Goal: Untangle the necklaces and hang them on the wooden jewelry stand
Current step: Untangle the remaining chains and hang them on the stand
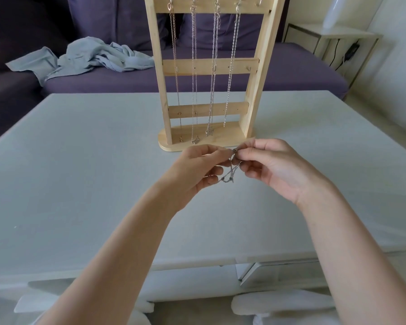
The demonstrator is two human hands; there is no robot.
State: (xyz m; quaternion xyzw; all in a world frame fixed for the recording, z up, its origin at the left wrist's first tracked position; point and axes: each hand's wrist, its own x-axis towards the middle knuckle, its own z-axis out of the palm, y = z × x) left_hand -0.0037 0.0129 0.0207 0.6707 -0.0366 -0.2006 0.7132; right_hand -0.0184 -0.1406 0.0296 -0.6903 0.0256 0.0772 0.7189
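A thin silver necklace (pixel 230 173) with small dark beads hangs bunched between my two hands, just above the table. My left hand (pixel 197 167) pinches its left side with curled fingers. My right hand (pixel 270 164) pinches its top end near the clasp. Right behind them stands the wooden jewelry stand (pixel 206 66), upright on an oval base. Several chains (pixel 193 73) hang from hooks on its top bar, their pendants reaching down near the base. The hook at the far right of the top bar holds no chain.
The pale grey table (pixel 80 172) spreads wide to both sides of my arms. Behind it is a purple sofa (pixel 220 80) with a crumpled light blue cloth (pixel 85 57). A white side table (pixel 333 36) stands at the back right.
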